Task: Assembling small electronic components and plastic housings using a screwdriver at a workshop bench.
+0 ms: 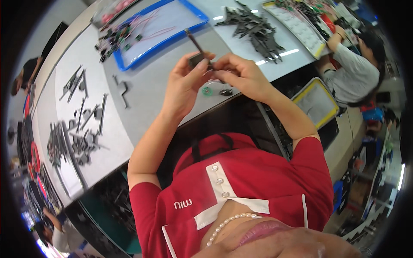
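My left hand (187,79) grips a dark grey plastic part (196,59) with a long thin arm pointing up and away over the table. My right hand (245,77) meets it from the other side, its thumb and forefinger pinched at the part's near end. What lies between those fingertips is hidden. Just below my hands, near the table edge, are a small green round piece (207,91) and a small black piece (225,92), with thin wires leading up toward my fingers. A single bent dark grey part (123,90) lies on the table to the left.
Beyond my hands stands a blue-rimmed tray (124,60) with wired green boards (114,41) at its left. Dark plastic parts (254,30) are heaped at the far right; more loose parts (86,142) lie at left. A co-worker (355,69) sits at right, beside a yellow-rimmed tray (331,112).
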